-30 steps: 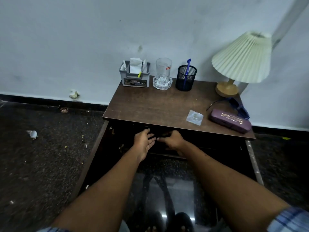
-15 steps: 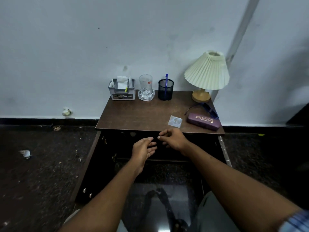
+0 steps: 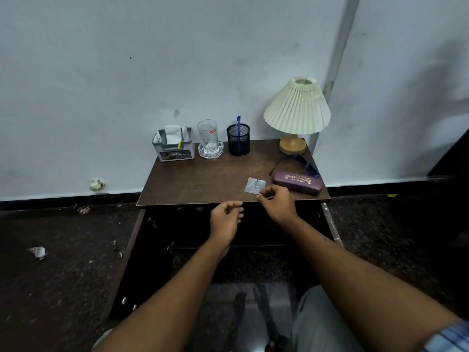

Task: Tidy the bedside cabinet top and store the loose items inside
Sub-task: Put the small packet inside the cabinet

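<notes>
The bedside cabinet [image 3: 264, 235] stands open toward the viewer, its dark inside showing below the brown surface [image 3: 203, 181]. One door [image 3: 127, 262] swings out on the left, and a pale door edge [image 3: 330, 224] shows on the right. What lies inside is too dark to tell.

Two bare forearms reach in from below. The left hand [image 3: 224, 219] hovers in front of the surface's near edge, just below it, with the fingers [image 3: 234, 205] loosely curled and holding nothing. The right hand [image 3: 278, 204] lies over the near edge of the surface. Its fingers [image 3: 261, 195] are curled narrow, with the tips at the near corner of a small clear packet [image 3: 255, 185]. Whether they pinch the packet or only touch it cannot be told.

The packet lies flat on the surface near the front, toward the right. Just to its right lies a purple spectacle case [image 3: 298, 182], shut, with gold lettering. Blue glasses [image 3: 304, 163] rest just behind the case, near the right edge.

Along the back edge stands a row against the wall [image 3: 127, 85]. At the left is a grey organiser [image 3: 173, 148] holding white paper. Next comes a clear drinking glass [image 3: 207, 134] upright in a glass dish [image 3: 210, 151]. After that is a black mesh cup [image 3: 238, 139] with a blue pen [image 3: 238, 128] upright in it. At the right back corner is a lamp [image 3: 297, 107] with a pleated cream shade on a wooden base.

Scraps of crumpled paper [image 3: 96, 184] lie on the dark floor [image 3: 50, 250] to the left.
</notes>
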